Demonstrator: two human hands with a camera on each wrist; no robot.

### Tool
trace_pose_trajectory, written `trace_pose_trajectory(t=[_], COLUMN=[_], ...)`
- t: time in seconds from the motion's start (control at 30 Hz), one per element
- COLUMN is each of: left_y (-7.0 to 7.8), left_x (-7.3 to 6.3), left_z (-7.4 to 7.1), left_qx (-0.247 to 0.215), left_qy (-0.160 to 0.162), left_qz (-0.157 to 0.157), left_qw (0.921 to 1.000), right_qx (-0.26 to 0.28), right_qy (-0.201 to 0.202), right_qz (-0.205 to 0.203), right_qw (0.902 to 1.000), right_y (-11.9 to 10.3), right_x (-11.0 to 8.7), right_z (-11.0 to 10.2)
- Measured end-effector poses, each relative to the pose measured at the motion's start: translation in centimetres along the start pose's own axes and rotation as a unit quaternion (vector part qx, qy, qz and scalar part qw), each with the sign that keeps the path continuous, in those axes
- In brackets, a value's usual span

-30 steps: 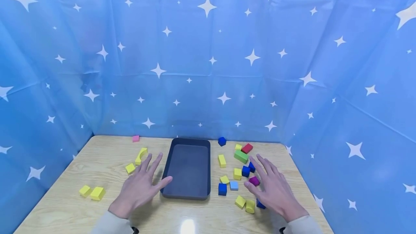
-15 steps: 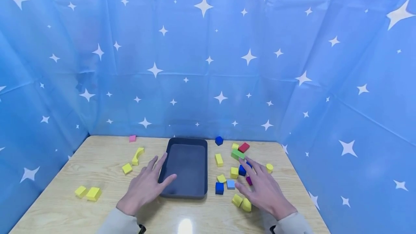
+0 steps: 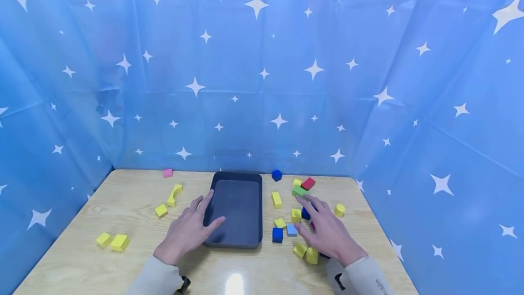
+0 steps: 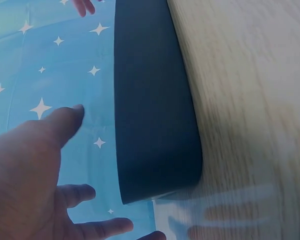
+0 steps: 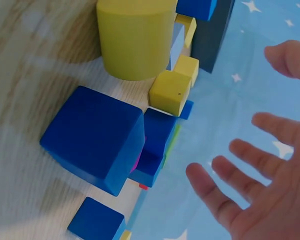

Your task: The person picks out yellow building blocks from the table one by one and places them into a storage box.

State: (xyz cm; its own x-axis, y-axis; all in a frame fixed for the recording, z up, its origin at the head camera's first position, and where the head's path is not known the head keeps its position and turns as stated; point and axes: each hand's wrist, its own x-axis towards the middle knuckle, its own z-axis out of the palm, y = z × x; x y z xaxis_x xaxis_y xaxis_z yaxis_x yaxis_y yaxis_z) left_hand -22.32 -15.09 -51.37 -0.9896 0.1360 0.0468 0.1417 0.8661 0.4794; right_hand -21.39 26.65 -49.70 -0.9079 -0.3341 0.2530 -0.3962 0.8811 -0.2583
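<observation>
My left hand (image 3: 187, 232) hovers by the left side of a dark tray (image 3: 235, 213), fingers spread and holding nothing. In the left wrist view, the tray's wall (image 4: 155, 100) stands apart from the thumb. My right hand (image 3: 330, 233) is above the group of blocks on the right, its fingers spread with nothing in them. Below and near it lie a green block (image 3: 300, 190), a light blue block (image 3: 291, 230) and a yellow cube (image 3: 296, 215). The right wrist view shows a blue cube (image 5: 92, 140) and a yellow cylinder (image 5: 135, 42) apart from the fingers.
Left of the tray lie a yellow arch (image 3: 174, 195), several other yellow blocks (image 3: 120, 242) and a pink block (image 3: 168, 173). A red block (image 3: 308, 183), a dark blue block (image 3: 276, 175) and another yellow cylinder (image 3: 339, 210) lie rightward. A starry blue curtain (image 3: 245, 117) surrounds the wooden table.
Both hands have moved inward: the left closer over the tray's left edge, the right leftward over the blocks, uncovering a yellow cylinder at far right. The head view has shifted slightly. Blocks look unmoved.
</observation>
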Motion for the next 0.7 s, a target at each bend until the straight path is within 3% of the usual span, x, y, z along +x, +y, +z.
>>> trace_pose_trajectory(t=[0.3, 0.7], left_y=[0.6, 0.9], left_x=[0.6, 1.0], left_z=[-0.1, 0.2], left_qx=[0.007, 0.000], left_qy=[0.004, 0.004], left_qz=[-0.001, -0.005], left_qw=[1.0000, 1.0000], right_qx=[0.033, 0.046], right_qy=[-0.045, -0.050], right_qz=[0.026, 0.018], right_qw=[0.9981, 0.9976], right_y=[-0.1, -0.1], right_x=[0.7, 1.8], right_z=[0.0, 0.6])
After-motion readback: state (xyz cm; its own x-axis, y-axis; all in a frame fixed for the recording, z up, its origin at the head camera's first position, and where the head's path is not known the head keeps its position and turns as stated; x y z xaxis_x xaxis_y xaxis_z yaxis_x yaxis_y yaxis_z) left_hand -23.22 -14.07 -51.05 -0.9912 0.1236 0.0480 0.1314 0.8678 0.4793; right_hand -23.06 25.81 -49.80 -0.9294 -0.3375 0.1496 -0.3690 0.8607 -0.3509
